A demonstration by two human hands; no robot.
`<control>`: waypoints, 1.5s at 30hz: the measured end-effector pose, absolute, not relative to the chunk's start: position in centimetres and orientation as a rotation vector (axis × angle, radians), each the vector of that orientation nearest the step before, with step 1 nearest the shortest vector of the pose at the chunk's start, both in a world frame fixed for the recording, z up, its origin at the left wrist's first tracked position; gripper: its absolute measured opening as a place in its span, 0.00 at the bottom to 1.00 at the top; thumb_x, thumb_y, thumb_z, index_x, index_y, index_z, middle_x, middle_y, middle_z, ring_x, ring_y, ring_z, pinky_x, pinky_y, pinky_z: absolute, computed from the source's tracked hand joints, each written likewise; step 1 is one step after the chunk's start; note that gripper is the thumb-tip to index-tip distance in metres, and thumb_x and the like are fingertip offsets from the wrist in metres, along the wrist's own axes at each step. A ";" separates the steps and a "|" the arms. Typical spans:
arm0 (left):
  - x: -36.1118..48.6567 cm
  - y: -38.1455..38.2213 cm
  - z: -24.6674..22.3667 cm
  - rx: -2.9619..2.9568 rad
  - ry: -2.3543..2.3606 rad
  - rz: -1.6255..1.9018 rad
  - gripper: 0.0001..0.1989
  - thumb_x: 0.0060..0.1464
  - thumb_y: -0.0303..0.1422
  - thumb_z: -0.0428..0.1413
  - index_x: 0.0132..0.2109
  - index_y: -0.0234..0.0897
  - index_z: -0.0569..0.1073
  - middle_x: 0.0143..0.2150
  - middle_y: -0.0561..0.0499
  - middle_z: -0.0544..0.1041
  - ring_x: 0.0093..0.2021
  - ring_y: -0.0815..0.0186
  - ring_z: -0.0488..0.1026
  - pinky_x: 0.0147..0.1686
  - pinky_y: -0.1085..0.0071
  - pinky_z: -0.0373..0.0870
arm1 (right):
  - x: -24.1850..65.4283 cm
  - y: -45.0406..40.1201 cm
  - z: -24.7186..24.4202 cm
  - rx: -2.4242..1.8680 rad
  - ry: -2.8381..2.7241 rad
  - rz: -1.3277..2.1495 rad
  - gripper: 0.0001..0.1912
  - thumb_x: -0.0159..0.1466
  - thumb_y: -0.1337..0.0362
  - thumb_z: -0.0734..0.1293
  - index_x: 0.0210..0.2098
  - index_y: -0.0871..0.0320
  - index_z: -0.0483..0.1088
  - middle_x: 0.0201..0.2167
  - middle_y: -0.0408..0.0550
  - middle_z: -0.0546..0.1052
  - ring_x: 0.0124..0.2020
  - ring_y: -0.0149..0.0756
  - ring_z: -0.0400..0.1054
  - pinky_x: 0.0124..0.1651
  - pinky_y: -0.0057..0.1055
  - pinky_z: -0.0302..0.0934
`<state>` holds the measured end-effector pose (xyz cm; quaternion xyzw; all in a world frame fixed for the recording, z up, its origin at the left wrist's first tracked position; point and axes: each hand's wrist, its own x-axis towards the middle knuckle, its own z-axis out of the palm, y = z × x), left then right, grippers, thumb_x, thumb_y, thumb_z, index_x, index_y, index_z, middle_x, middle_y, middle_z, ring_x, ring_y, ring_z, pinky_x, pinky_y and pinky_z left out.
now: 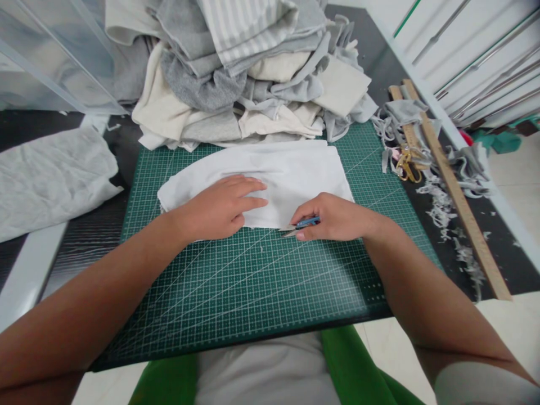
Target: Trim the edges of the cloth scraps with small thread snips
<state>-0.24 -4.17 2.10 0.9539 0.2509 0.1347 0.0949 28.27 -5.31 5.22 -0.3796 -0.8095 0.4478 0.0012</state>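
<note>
A pale grey cloth (pixel 54 177) is lying on the dark surface (pixel 86 233), well left of the left hand's fingers. The left hand (pixel 221 205) is resting palm-down on the white cloth (pixel 304 174), its fingers slightly spread and gripping nothing. That cloth is lying under those fingers and reaching right to the other hand, on a green cutting mat (pixel 261 287). Beyond both hands' fingers, a heap of grey and cream fabric (pixel 202 84) is rising. The right hand (pixel 335 216) is holding blue-handled snips (pixel 307 223) between its fingers, the parted blades pointing left at the cloth's near edge. Farther right of these fingers, gold-handled scissors (pixel 405 167), fabric scraps (pixel 441 208) and a wooden ruler (pixel 466 214) are lying.
</note>
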 end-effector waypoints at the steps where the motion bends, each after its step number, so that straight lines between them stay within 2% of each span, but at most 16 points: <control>1: -0.1 -4.5 2.1 2.853 0.731 0.391 0.24 0.52 0.22 0.52 0.56 0.38 0.74 0.64 0.43 0.69 0.63 0.52 0.66 0.63 0.49 0.64 | 28.3 -5.4 5.3 -1.204 -2.548 1.384 0.12 0.60 0.58 0.71 0.41 0.56 0.79 0.31 0.39 0.81 0.28 0.29 0.70 0.36 0.27 0.61; 6: 1.0 -5.6 1.9 2.949 0.557 0.414 0.15 0.60 0.28 0.52 0.52 0.35 0.75 0.58 0.41 0.73 0.57 0.51 0.71 0.57 0.52 0.71 | 27.7 -6.2 6.1 -1.263 -2.605 1.175 0.12 0.61 0.59 0.70 0.43 0.56 0.79 0.25 0.38 0.78 0.24 0.28 0.67 0.33 0.27 0.57; 11: 1.2 -5.4 0.9 2.860 0.488 0.523 0.12 0.63 0.29 0.50 0.50 0.36 0.76 0.55 0.43 0.75 0.58 0.56 0.71 0.59 0.55 0.70 | 26.9 -7.0 5.8 -1.217 -2.601 1.088 0.13 0.63 0.57 0.69 0.44 0.55 0.79 0.27 0.40 0.79 0.26 0.29 0.68 0.33 0.28 0.56; 15: 1.1 -5.1 0.3 2.807 0.467 0.609 0.12 0.64 0.30 0.51 0.50 0.36 0.76 0.55 0.43 0.76 0.58 0.57 0.71 0.59 0.55 0.70 | 26.6 -6.9 4.7 -1.154 -2.607 1.084 0.15 0.64 0.56 0.68 0.46 0.55 0.78 0.32 0.43 0.81 0.30 0.32 0.71 0.36 0.29 0.58; 20: 1.1 -5.0 0.3 2.771 0.474 0.605 0.12 0.64 0.30 0.52 0.51 0.36 0.76 0.56 0.43 0.76 0.59 0.57 0.71 0.59 0.54 0.70 | 26.6 -6.5 3.8 -1.124 -2.592 1.093 0.13 0.65 0.57 0.68 0.46 0.54 0.79 0.35 0.42 0.82 0.32 0.32 0.73 0.38 0.28 0.60; 45: 1.1 -4.8 0.2 2.729 0.466 0.638 0.13 0.63 0.30 0.53 0.52 0.37 0.76 0.55 0.42 0.76 0.58 0.56 0.72 0.58 0.53 0.71 | 26.9 -6.5 4.1 -1.123 -2.729 0.923 0.11 0.65 0.60 0.68 0.45 0.55 0.78 0.34 0.44 0.82 0.32 0.33 0.74 0.38 0.29 0.60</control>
